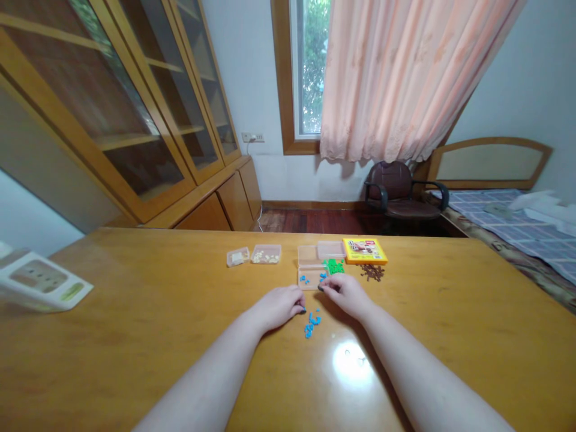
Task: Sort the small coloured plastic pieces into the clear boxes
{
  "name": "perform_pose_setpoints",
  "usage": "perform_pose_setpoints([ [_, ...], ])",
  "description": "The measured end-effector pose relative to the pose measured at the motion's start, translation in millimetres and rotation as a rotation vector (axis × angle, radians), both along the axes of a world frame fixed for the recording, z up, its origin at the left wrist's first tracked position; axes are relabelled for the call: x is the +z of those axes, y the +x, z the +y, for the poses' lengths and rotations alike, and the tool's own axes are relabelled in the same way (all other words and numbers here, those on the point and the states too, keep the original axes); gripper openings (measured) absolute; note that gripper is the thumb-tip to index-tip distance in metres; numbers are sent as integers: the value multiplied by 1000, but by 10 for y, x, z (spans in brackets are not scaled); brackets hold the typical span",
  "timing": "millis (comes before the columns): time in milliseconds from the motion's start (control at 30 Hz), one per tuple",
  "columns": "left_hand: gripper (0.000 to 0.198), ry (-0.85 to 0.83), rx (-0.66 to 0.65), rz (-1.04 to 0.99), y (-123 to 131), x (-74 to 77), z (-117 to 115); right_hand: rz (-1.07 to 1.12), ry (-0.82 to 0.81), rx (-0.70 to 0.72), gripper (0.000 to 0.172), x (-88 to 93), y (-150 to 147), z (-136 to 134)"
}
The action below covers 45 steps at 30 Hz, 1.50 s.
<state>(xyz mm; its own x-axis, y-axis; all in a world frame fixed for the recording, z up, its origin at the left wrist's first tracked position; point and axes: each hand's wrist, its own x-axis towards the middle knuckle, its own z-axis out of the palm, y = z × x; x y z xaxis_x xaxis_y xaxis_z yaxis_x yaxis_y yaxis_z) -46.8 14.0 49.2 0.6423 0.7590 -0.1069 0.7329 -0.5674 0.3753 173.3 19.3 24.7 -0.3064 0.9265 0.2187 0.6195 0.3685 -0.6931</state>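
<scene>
Small blue pieces (pixel 311 324) lie loose on the wooden table (pixel 135 324) just in front of my hands. My left hand (pixel 281 305) rests beside them with its fingers curled in a pinch; what it holds is too small to name. My right hand (pixel 344 294) is also pinched, its fingertips at the edge of a clear plastic box (pixel 310 271) that has a few blue pieces in it. A heap of green pieces (pixel 333 266) and a heap of brown pieces (pixel 372 272) lie just beyond my right hand.
Two small clear boxes (pixel 237 257) (pixel 266 254) with pale pieces stand to the left, a clear lid (pixel 330 249) and a yellow box (pixel 364 251) behind. A white carton (pixel 38 282) sits at the table's left edge. A chair (pixel 402 192) and bed (pixel 508 222) stand beyond.
</scene>
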Motion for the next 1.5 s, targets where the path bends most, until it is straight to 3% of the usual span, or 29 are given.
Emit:
perform_pose_setpoints([
  [200, 11, 33, 3, 45, 7, -6, -19, -205, -41, 287, 16, 47, 24, -49],
  [367, 12, 60, 1, 67, 40, -8, -41, -353, 26, 351, 19, 126, -19, -93],
  [667, 15, 132, 211, -101, 69, -87, 65, -455, 114, 304, 20, 140, -62, -107],
  [1000, 15, 193, 340, -273, 59, -186, 114, -314, 92, 296, 18, 29, -78, -74],
  [1100, 15, 230, 345, -358, 39, -198, 125, -212, 137, 232, 18, 9, -77, -63],
  [1300, 20, 213, 317, -374, 43, -203, 134, -26, 305, -58, 24, 0, -43, -58],
  [1433, 35, 188, 184, -334, 49, -209, 114, 30, 253, -114, 26, -56, -4, -14],
  [1500, 32, 195, 158, -318, 40, -194, 101, 22, 186, -94, 26, -80, 9, 9],
])
